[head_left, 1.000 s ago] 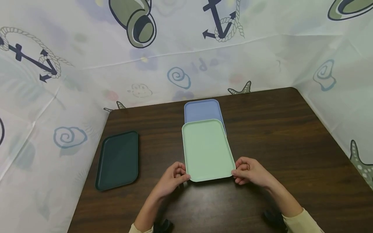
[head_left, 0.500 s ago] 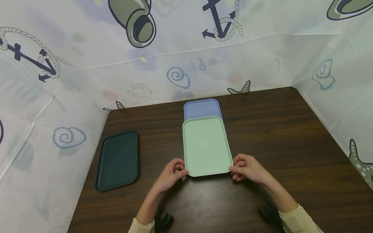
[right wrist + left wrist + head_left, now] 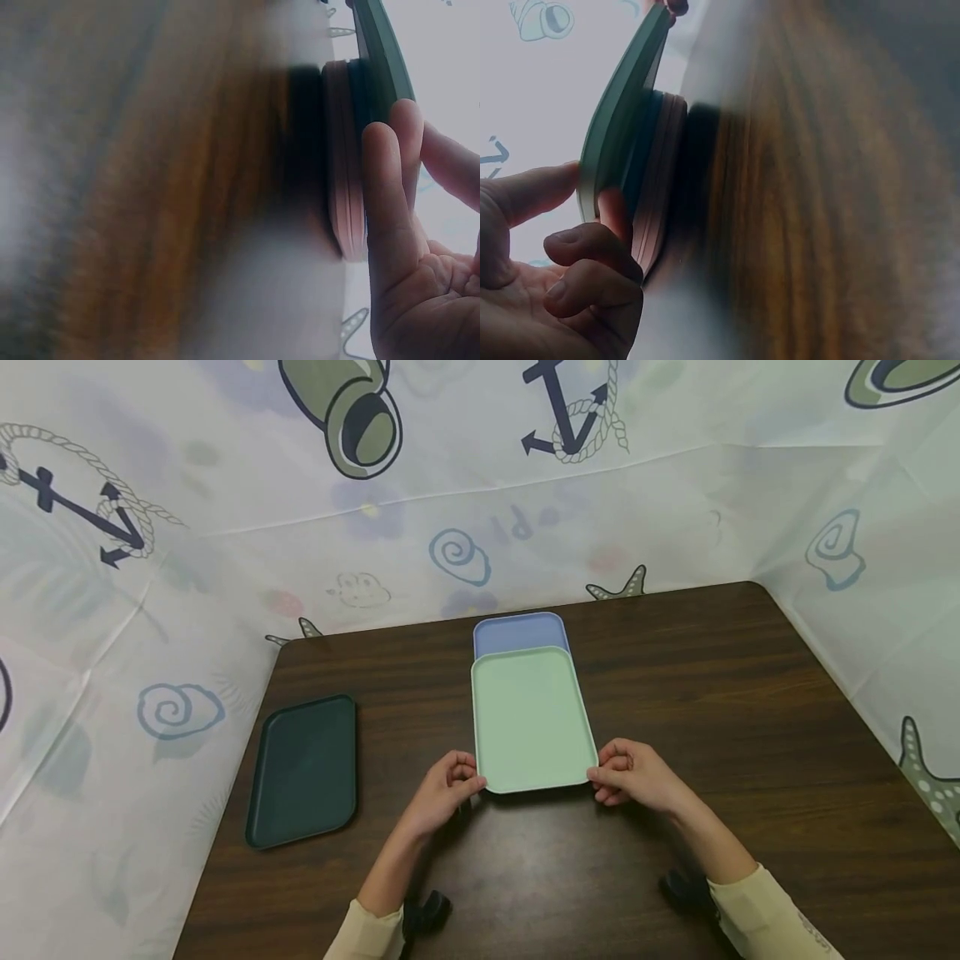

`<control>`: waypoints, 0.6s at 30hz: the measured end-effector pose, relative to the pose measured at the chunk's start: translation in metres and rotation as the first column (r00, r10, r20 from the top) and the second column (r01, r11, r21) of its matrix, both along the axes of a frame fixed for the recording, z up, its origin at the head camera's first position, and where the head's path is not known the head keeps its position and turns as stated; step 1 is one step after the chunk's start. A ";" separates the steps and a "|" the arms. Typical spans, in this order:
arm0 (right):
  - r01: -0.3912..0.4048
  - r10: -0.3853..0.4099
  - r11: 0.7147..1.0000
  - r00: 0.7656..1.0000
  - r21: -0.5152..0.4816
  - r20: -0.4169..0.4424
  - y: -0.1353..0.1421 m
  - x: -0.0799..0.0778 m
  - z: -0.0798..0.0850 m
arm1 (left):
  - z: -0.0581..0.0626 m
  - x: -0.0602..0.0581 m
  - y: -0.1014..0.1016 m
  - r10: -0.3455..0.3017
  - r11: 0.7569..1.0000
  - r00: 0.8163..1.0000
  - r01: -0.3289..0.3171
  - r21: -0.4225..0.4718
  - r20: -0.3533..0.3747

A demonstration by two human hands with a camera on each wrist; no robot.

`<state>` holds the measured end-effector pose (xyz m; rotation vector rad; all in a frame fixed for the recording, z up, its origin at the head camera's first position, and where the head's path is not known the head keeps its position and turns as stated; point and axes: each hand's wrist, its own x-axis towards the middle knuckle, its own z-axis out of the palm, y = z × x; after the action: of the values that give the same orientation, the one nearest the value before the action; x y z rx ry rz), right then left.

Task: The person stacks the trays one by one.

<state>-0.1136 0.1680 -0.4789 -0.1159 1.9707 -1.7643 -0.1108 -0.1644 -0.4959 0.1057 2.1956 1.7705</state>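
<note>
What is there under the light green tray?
Under the light green tray, a blue tray shows its far end; the wrist views show pinkish tray rims below that. The blue tray's middle is covered.

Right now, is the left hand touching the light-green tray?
Touching: the left wrist view shows the left hand pinching the light-green tray at its edge.

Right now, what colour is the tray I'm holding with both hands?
The held tray is plain pale green, seen best in the head view.

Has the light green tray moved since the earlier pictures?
Yes: the light green tray moved toward the far edge of the table, hiding more of the blue tray.
</note>
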 end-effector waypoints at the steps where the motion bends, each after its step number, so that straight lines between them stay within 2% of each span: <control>1: 0.001 -0.001 1.000 1.000 0.002 -0.003 0.000 -0.002 0.000 | 0.000 -0.002 0.001 0.006 1.000 1.000 -0.006 -0.005 -0.005; 11: 0.044 -0.043 0.999 0.999 0.026 -0.026 0.000 -0.019 -0.001 | 0.002 -0.018 0.007 0.064 0.997 0.997 -0.066 -0.044 -0.045; 18: 0.084 -0.082 0.996 0.996 0.032 -0.046 -0.002 -0.028 -0.002 | 0.002 -0.028 0.014 0.141 0.985 0.983 -0.152 -0.087 -0.121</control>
<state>-0.1415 0.1661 -0.4812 -0.0634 2.0632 -1.7941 -0.1384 -0.1507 -0.4935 0.0241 2.4222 1.7714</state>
